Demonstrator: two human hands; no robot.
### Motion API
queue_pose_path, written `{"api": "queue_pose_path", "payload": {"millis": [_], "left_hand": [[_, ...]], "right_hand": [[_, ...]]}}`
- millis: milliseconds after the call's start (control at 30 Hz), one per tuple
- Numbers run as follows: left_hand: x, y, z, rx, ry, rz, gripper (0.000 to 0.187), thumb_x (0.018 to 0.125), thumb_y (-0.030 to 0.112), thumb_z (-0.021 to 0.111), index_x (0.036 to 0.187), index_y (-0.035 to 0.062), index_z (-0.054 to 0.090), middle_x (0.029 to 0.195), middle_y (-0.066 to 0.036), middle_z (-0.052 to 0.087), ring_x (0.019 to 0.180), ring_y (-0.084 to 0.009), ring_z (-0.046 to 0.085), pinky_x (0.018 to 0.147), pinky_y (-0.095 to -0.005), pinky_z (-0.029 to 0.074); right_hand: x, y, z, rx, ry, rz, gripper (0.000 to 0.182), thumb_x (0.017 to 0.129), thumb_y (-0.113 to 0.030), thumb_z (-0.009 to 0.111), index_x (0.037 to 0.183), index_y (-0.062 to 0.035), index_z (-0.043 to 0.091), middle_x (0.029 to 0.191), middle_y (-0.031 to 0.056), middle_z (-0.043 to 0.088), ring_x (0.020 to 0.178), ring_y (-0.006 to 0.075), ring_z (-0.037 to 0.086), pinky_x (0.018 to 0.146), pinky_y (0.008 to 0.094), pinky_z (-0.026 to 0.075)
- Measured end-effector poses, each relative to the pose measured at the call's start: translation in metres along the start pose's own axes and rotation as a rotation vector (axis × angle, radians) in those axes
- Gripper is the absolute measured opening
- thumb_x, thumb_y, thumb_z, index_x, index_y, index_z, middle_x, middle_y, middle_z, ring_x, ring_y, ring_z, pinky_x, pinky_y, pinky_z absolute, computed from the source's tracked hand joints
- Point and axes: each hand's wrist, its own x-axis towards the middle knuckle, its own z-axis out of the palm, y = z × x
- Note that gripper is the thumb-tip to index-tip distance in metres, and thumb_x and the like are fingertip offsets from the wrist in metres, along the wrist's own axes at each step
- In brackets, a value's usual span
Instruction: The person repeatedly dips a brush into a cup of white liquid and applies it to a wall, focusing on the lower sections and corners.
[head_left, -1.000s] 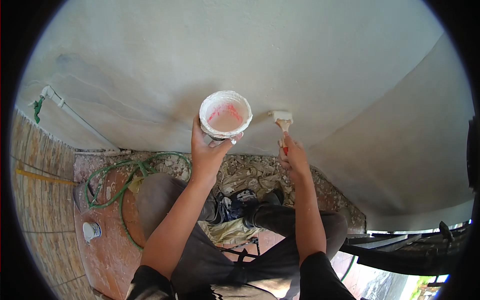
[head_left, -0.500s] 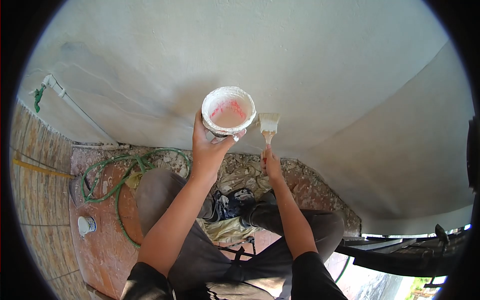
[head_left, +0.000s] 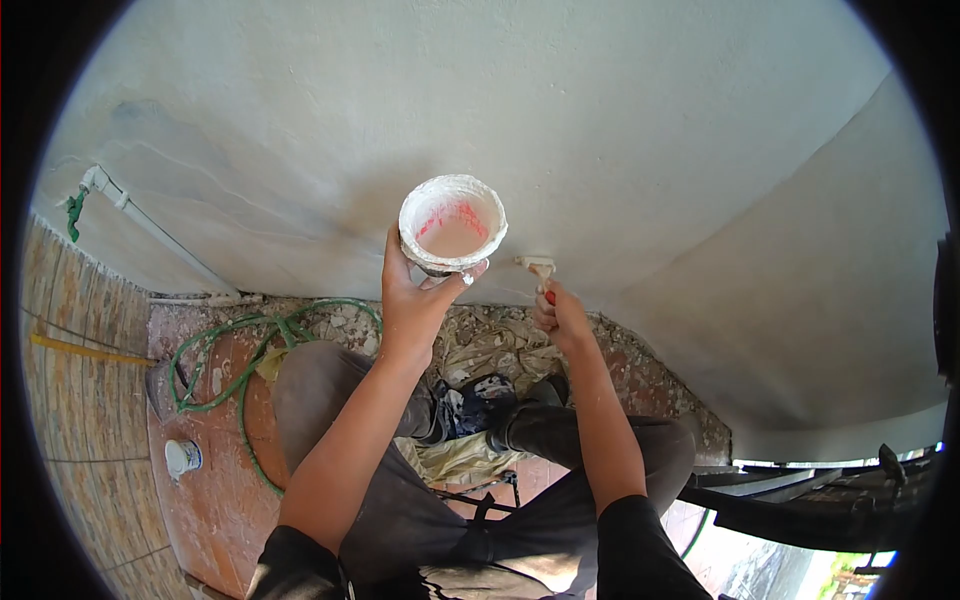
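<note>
My left hand (head_left: 420, 305) is closed around the lower side of a paint pot (head_left: 453, 222), its rim crusted white and pinkish-white paint inside. White paint marks the thumb. To the right, my right hand (head_left: 562, 315) grips a paintbrush (head_left: 541, 268) by its red handle. The bristles are coated white and lie at the lower part of the pale wall (head_left: 600, 150); they appear to touch it.
A green hose (head_left: 215, 400) coils on the paint-spattered floor at left, near a small white tub (head_left: 183, 457). A white pipe (head_left: 170, 238) with a green tap (head_left: 75, 215) runs along the wall. Crumpled sheeting (head_left: 490, 345) lies around my feet. Dark metalwork (head_left: 800, 510) stands at right.
My right hand has moved slightly right and down and turned the paintbrush, so its bristles now sit lower and look foreshortened. The paint pot has barely shifted.
</note>
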Motion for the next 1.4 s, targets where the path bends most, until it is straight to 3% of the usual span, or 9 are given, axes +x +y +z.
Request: {"api": "queue_pose_path", "payload": {"millis": [267, 333, 467, 833, 900, 967, 1033, 1100, 1400], "left_hand": [[-0.001, 0.004, 0.0, -0.048, -0.002, 0.03, 0.068, 0.069, 0.0, 0.078, 0.126, 0.0068, 0.041, 0.123, -0.007, 0.048, 0.117, -0.0186, 0.05, 0.099, -0.0376, 0.045], [-0.002, 0.006, -0.003, -0.045, -0.001, 0.026, 0.068, 0.069, 0.0, 0.078, 0.126, 0.0066, 0.041, 0.123, -0.007, 0.049, 0.117, -0.0185, 0.05, 0.099, -0.0375, 0.045], [-0.003, 0.009, -0.003, -0.052, -0.018, -0.005, 0.069, 0.07, 0.001, 0.078, 0.127, 0.0059, 0.04, 0.124, -0.006, 0.049, 0.118, -0.0185, 0.05, 0.099, -0.0374, 0.044], [-0.001, -0.002, -0.002, -0.015, -0.001, -0.01, 0.071, 0.07, -0.002, 0.077, 0.129, 0.0048, 0.038, 0.124, -0.008, 0.047, 0.117, -0.0196, 0.05, 0.101, -0.0384, 0.044], [-0.001, -0.005, -0.001, -0.013, -0.019, -0.02, 0.071, 0.07, -0.003, 0.076, 0.129, 0.0047, 0.038, 0.123, -0.008, 0.048, 0.117, -0.0198, 0.05, 0.101, -0.0387, 0.044], [-0.002, -0.005, 0.002, 0.001, -0.031, -0.009, 0.071, 0.069, -0.004, 0.076, 0.129, 0.0045, 0.038, 0.124, -0.008, 0.047, 0.117, -0.0197, 0.05, 0.101, -0.0394, 0.044], [-0.003, -0.008, 0.004, 0.068, -0.036, -0.015, 0.071, 0.069, -0.004, 0.075, 0.129, 0.0044, 0.038, 0.124, -0.009, 0.047, 0.117, -0.0197, 0.05, 0.101, -0.0395, 0.044], [-0.004, -0.01, 0.006, 0.124, -0.034, -0.027, 0.071, 0.069, -0.005, 0.075, 0.129, 0.0043, 0.038, 0.124, -0.009, 0.047, 0.117, -0.0197, 0.05, 0.101, -0.0396, 0.044], [-0.003, -0.009, 0.005, 0.081, -0.057, -0.019, 0.072, 0.07, -0.005, 0.075, 0.13, 0.0044, 0.037, 0.124, -0.009, 0.047, 0.116, -0.0199, 0.051, 0.1, -0.0389, 0.045]], "right_hand": [[-0.096, -0.093, 0.085, -0.106, -0.055, -0.33, 0.028, 0.099, -0.027, 0.036, 0.086, -0.0055, 0.047, 0.049, -0.0053, 0.023, 0.041, 0.0075, 0.021, 0.043, 0.0258, 0.019], [-0.107, -0.103, 0.087, -0.139, -0.092, -0.556, 0.032, 0.101, -0.031, 0.035, 0.088, -0.0054, 0.048, 0.048, -0.005, 0.024, 0.04, 0.0068, 0.02, 0.041, 0.0245, 0.018], [-0.082, -0.086, 0.065, -0.228, -0.021, -0.619, 0.036, 0.102, -0.036, 0.034, 0.09, -0.0062, 0.05, 0.048, -0.0046, 0.027, 0.039, 0.006, 0.02, 0.04, 0.0235, 0.017], [0.009, 0.073, -0.059, -0.257, 0.163, -0.221, 0.042, 0.1, -0.046, 0.036, 0.09, -0.0079, 0.049, 0.05, -0.004, 0.031, 0.038, 0.0062, 0.025, 0.036, 0.024, 0.021], [0.011, 0.09, -0.068, -0.488, 0.378, -0.136, 0.038, 0.101, -0.042, 0.037, 0.089, -0.0078, 0.049, 0.05, -0.0033, 0.031, 0.037, 0.0081, 0.025, 0.037, 0.0267, 0.023], [0.039, 0.133, -0.114, -0.619, 0.43, -0.173, 0.036, 0.101, -0.04, 0.036, 0.088, -0.0076, 0.049, 0.05, -0.003, 0.031, 0.037, 0.0092, 0.025, 0.037, 0.0283, 0.024], [0.039, 0.13, -0.114, -0.74, 0.479, -0.207, 0.035, 0.101, -0.037, 0.036, 0.087, -0.0074, 0.048, 0.05, -0.0028, 0.031, 0.036, 0.0103, 0.026, 0.037, 0.0298, 0.024], [0.034, 0.101, -0.111, -0.125, 0.365, 0.104, 0.032, 0.1, -0.032, 0.036, 0.084, -0.0068, 0.046, 0.049, -0.0022, 0.03, 0.036, 0.0115, 0.026, 0.038, 0.031, 0.024], [-0.048, -0.059, 0.028, -0.126, 0.159, -0.153, 0.026, 0.1, -0.027, 0.036, 0.086, -0.006, 0.045, 0.044, -0.0024, 0.027, 0.032, 0.0095, 0.019, 0.037, 0.0263, 0.021]]}}
